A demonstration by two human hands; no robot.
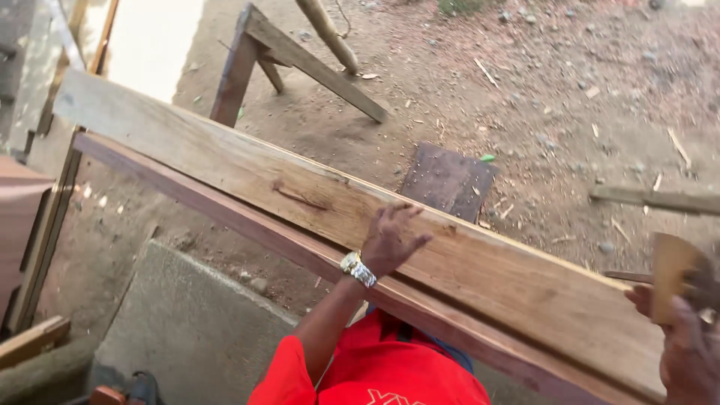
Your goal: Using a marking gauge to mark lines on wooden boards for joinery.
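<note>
Wooden and pale brown, a long plank (315,199) lies flat in front of you, its long axis running diagonally from the far left down to the near right, with a darker reddish board (247,225) just beside its near edge, parallel to it. Your left hand (390,240), wearing a silver watch (358,268), rests palm down on the plank's middle with fingers spread and released. Your right hand (686,337), at the plank's near right end, is clenched around a small flat wooden block (670,274) held upright.
</note>
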